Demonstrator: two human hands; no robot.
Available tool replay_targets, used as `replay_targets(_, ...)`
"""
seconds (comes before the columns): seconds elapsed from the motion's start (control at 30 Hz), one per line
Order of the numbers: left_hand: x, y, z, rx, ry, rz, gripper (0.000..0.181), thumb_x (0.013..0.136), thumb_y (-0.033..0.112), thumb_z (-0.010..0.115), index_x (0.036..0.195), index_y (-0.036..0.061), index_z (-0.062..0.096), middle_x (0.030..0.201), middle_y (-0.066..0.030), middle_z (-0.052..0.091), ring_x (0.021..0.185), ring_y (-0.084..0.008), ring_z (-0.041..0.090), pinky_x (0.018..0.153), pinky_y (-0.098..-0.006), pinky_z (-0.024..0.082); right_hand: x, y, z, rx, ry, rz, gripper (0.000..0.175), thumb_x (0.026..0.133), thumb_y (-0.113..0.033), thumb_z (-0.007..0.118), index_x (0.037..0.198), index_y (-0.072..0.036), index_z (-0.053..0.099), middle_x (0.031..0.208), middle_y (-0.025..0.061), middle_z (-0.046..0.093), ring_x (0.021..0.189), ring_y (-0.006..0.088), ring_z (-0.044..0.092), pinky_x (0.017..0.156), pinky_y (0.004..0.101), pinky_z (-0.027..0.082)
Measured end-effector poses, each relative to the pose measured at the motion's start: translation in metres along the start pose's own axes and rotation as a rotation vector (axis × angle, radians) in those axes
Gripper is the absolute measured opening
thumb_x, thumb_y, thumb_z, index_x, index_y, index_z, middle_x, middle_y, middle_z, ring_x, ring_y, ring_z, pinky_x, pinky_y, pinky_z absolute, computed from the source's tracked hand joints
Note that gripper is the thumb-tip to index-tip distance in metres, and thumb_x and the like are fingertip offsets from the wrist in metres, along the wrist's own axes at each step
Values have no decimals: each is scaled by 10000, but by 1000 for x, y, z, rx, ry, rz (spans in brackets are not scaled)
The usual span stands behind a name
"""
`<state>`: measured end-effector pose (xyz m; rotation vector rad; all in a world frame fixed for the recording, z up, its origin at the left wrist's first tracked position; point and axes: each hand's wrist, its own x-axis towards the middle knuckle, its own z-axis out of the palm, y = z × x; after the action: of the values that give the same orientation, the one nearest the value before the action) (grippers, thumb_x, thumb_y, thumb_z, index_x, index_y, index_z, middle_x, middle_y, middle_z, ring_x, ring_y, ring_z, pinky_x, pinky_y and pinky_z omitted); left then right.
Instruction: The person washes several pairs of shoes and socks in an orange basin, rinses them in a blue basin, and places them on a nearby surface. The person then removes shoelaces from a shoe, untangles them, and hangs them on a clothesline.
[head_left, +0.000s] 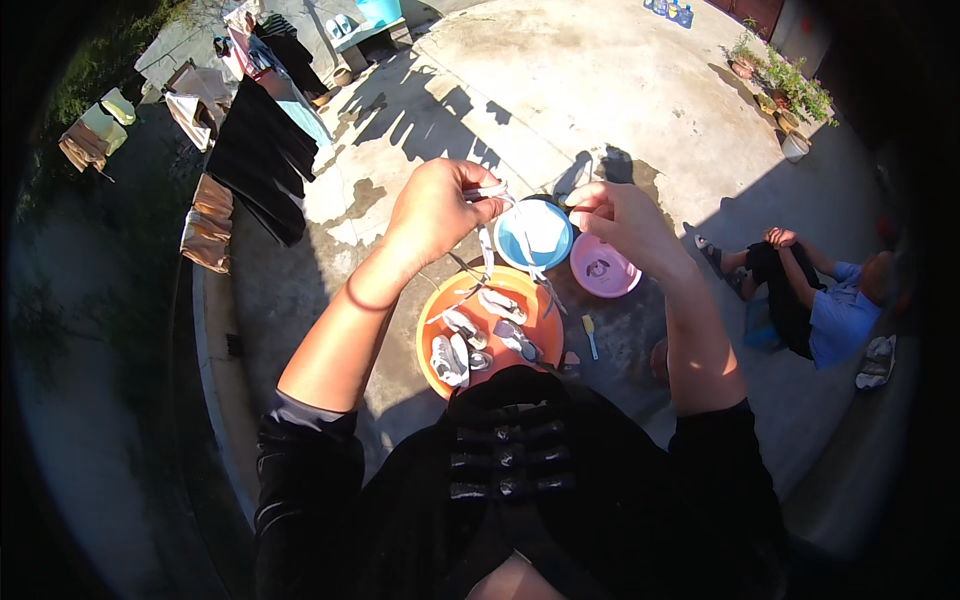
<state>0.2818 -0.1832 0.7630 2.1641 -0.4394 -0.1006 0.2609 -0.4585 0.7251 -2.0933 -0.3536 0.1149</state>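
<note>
My left hand (448, 208) pinches a bundle of pale shoelaces (486, 251) between thumb and fingers. Their loose ends dangle in front of an orange basin (553, 319), in which several light-coloured shoes (517, 339) lie. Off to the right, my right hand (621, 223) is raised with its thumb and forefinger slightly apart, and I see nothing between them. Beyond the hands stands a light-blue basin (501, 244) with something whitish inside. A pink basin (600, 281) with a printed dog's face sits below my right hand.
A brush (591, 336) lies on the concrete (450, 382) right of the orange basin. At right a person (832, 300) sits low, near a pair of shoes (876, 361). Laundry (262, 157) hangs on the left. Potted plants (795, 86) and a white bucket (795, 146) stand far right.
</note>
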Motion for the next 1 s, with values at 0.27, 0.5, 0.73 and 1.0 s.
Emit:
replay_targets(0.27,-26,19,-22,262,131,-91,201,839,124,820,962,-22,760,796,-107,750,734,-145,694,725,-299,548,47,-30,99,590,-89,-256,156,935,-18,693,1078,20,644,970,39,695,897,84,637,811,261,520)
replay_targets(0.5,-66,-3,-47,21,261,-171,186,870,129,800,935,-38,752,748,-65,739,662,-77,664,631,-268,533,58,-35,159,901,-299,-324,184,1025,-101,613,1183,-6,605,1078,5,638,1024,78,581,917,255,477)
replay_targets(0.73,-98,4,-61,162,349,-334,242,826,202,821,922,-12,762,759,-102,745,664,-124,687,669,-302,545,55,-47,179,944,-427,-341,199,1058,-167,567,1191,-23,602,1038,23,662,949,100,627,853,249,484)
replay_targets(1.0,-104,-24,-61,16,310,-266,155,851,102,804,915,-33,761,810,-65,768,736,-78,684,706,-262,547,34,-36,183,1116,-619,-177,270,1071,-269,558,1155,-13,575,869,81,619,776,173,619,684,284,483)
